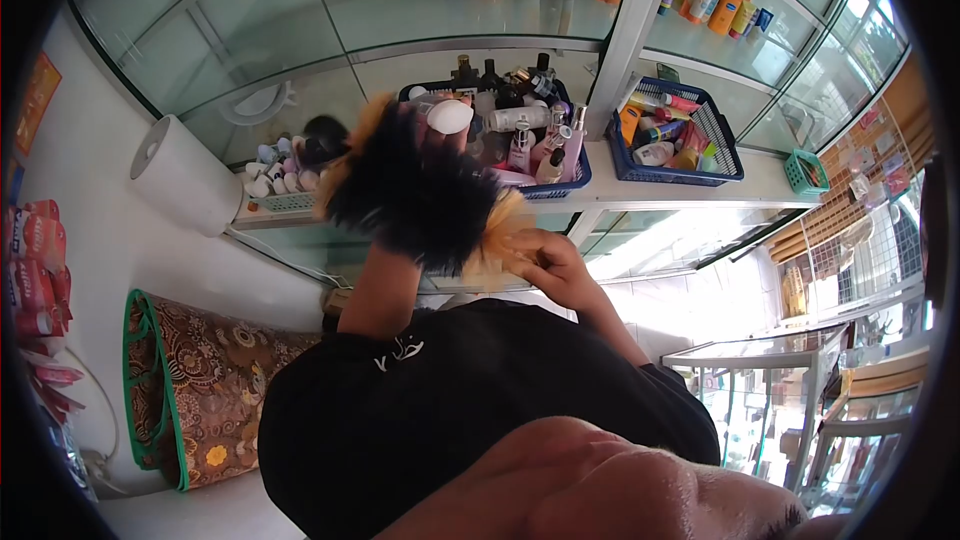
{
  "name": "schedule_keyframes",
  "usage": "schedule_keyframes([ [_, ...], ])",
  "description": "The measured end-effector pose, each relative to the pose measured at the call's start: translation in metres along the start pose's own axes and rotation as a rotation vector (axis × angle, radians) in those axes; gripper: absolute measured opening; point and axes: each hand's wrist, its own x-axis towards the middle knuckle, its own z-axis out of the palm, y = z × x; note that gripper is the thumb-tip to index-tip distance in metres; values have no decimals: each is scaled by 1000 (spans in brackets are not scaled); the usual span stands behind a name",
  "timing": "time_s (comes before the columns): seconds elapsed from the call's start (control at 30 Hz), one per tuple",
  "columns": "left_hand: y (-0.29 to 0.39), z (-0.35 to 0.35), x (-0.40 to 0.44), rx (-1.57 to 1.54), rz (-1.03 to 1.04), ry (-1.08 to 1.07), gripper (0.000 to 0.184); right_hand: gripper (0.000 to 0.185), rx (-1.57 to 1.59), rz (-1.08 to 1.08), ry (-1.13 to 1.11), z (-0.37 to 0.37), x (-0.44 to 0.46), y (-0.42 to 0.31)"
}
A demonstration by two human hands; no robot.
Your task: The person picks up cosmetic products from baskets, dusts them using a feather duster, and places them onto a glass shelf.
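Observation:
A fluffy feather duster (405, 190), black in the middle and orange at its ends, is held up before the shelf. My left hand (440, 138) is closed on it, largely covered by the dark feathers, with a white rounded piece (450, 117) showing at the fingers. The fingers of my right hand (545, 258) pinch the orange feathers at the lower right end. Just behind the duster, a blue basket (570, 184) holds bottles and jars.
A second blue basket (680, 176) of tubes stands to the right, beside a small green basket (806, 172). Small bottles fill a pale basket (285, 202) at left, near a white cylinder (185, 175). Glass shelves (400, 15) rise behind. A patterned, green-edged item (215, 385) is lower left.

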Motion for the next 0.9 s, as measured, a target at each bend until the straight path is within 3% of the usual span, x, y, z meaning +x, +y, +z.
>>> schedule_keyframes([
  [0.03,3,4,5,-586,-225,63,40,36,-30,-11,64,0,-2,4],
  [0.1,29,6,3,-1335,-686,134,29,36,86,29,257,-1,-3,7],
  [0.17,26,4,9,-1329,-729,242,44,36,380,133,516,-5,-1,8],
  [0.27,30,8,13,-1376,-711,253,51,37,292,77,689,-12,8,2],
  [0.37,21,6,11,-1483,-680,163,48,38,300,148,623,-6,4,1],
  [0.4,18,5,11,-1525,-662,114,46,37,310,172,500,-6,-5,7],
  [0.47,37,10,15,-1354,-707,88,34,37,300,88,264,0,-12,5],
  [0.53,31,2,16,-1371,-850,220,46,37,144,14,58,-10,-15,4],
  [0.57,26,-5,21,-1410,-832,108,50,37,67,-21,-48,-16,-18,4],
  [0.6,20,-9,29,-1444,-811,-5,54,38,106,12,5,-19,-21,2],
  [0.73,30,-10,83,-899,-758,96,50,30,363,152,312,-32,-29,1],
  [0.8,27,-9,111,-630,-730,147,50,28,381,29,429,-40,-26,5],
  [0.9,-8,-8,164,-271,-471,180,58,29,392,55,608,-47,-30,2],
])
